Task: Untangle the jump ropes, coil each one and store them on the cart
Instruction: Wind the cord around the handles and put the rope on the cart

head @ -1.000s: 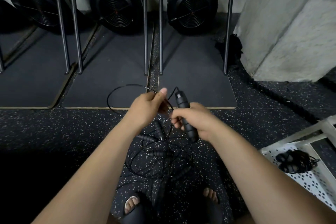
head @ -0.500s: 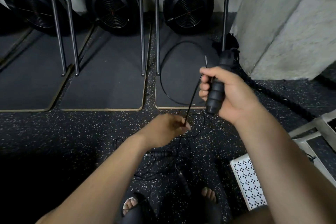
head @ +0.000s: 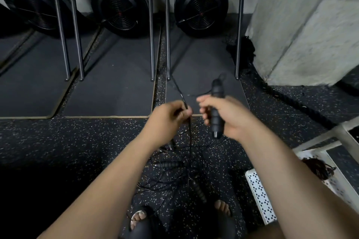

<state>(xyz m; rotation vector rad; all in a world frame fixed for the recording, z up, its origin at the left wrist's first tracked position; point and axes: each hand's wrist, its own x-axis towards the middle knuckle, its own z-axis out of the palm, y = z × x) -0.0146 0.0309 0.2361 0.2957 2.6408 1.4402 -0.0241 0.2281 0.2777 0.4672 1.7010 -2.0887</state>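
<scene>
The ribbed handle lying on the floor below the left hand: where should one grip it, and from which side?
Probably the middle of the ribbed handle, from above, closing across its width. It lies flat and sideways on the floor, so both long sides are open; thin cords cross near its right end.

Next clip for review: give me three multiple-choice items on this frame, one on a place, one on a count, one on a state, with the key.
1. Where does the rope tangle lie? A on a bench; B on the floor by the feet; C on a hook.
2. How many round black fan housings line the wall? A one; B five; C three.
3. The right hand is: A gripping a black handle; B empty; C pressed flat.
Key: B, the cords pile on the speckled floor; C, three housings show; A, the fingers curl round the handle.
</scene>
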